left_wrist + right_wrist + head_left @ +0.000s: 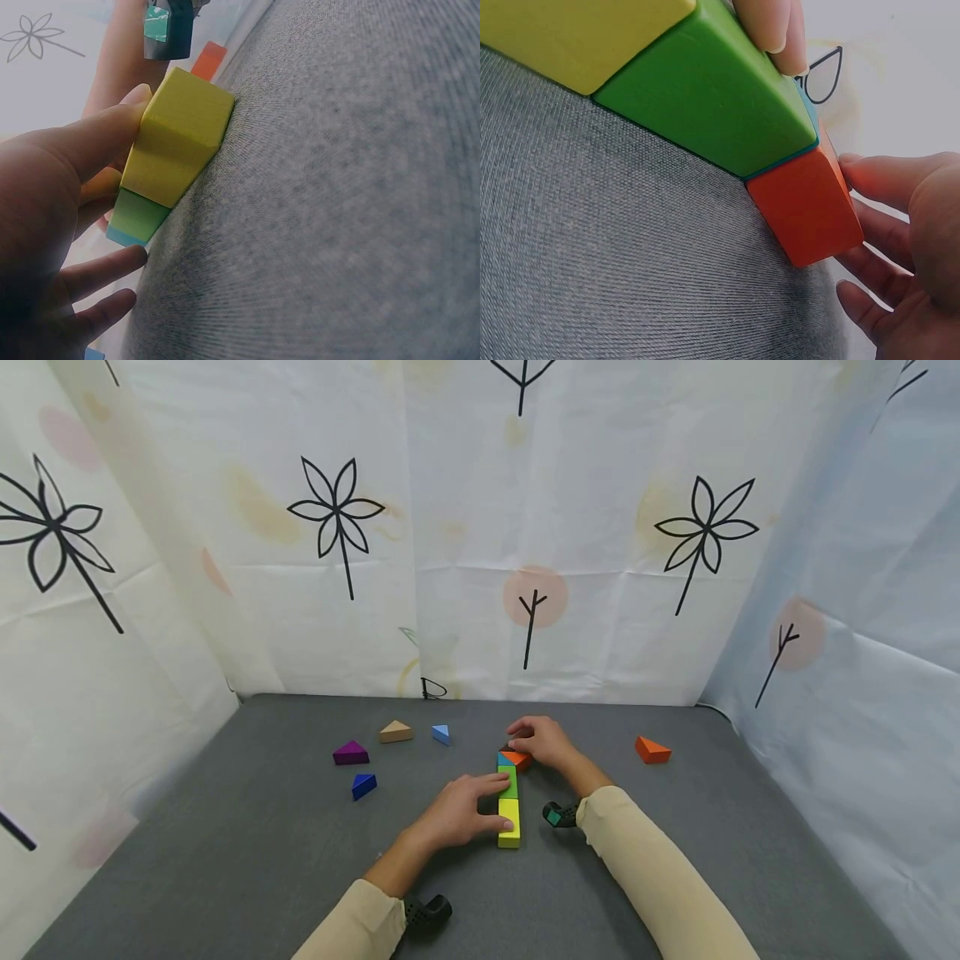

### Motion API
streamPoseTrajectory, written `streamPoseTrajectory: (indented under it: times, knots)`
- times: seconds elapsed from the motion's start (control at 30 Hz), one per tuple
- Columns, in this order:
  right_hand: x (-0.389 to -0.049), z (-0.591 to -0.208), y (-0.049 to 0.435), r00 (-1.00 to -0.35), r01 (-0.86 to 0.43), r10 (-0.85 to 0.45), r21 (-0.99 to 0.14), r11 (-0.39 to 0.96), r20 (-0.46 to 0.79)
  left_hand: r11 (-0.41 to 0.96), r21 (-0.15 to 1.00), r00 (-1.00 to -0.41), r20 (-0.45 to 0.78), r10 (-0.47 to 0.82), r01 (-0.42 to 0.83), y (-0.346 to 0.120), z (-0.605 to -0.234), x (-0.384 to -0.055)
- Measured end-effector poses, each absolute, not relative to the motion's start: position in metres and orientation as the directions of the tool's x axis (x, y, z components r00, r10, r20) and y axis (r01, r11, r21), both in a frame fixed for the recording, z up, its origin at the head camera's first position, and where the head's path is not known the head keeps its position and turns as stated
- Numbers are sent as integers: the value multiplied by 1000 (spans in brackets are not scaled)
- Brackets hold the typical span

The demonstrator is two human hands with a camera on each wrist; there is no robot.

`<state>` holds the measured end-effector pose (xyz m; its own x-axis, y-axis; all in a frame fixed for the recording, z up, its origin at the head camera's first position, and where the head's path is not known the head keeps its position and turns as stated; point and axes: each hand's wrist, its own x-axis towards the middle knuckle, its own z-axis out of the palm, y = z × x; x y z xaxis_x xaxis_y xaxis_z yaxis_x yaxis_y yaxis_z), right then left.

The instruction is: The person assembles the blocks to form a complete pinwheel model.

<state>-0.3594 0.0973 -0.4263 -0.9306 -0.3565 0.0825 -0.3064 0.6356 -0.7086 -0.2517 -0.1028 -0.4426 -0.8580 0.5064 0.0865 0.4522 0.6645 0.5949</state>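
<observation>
A row of blocks runs away from the person: a yellow block [508,827], a green block [508,782], then a light blue triangular piece [504,760] beside an orange triangular block [519,762]. My left hand [461,810] lays its thumb on the yellow block and its index finger on the green one, other fingers spread on the left side. At the row's far end, my right hand [546,743] has its thumb right at the orange block [806,210]. Its fingers reach beyond, largely hidden there, over a small dark block [506,748]; I cannot tell whether they pinch it.
Left of the row lie a purple triangular block [351,754], a dark blue one [363,787], a tan one [395,732] and a light blue one [441,734]. Another orange block [652,750] lies at the right. Patterned white cloth [465,543] walls the grey table [262,860].
</observation>
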Motion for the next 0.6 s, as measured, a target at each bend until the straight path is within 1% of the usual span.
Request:
streamPoseTrajectory:
  times: [0.33, 0.6]
  knots:
    - [-359, -425, 99, -932, -304, -354, -705, 640, 80, 665, 588, -853, 85, 516, 461, -103, -444, -252]
    - [-363, -419, 104, -930, -331, -341, -706, 626, 134, 669, 584, -854, 85, 513, 460, -102, -444, -253]
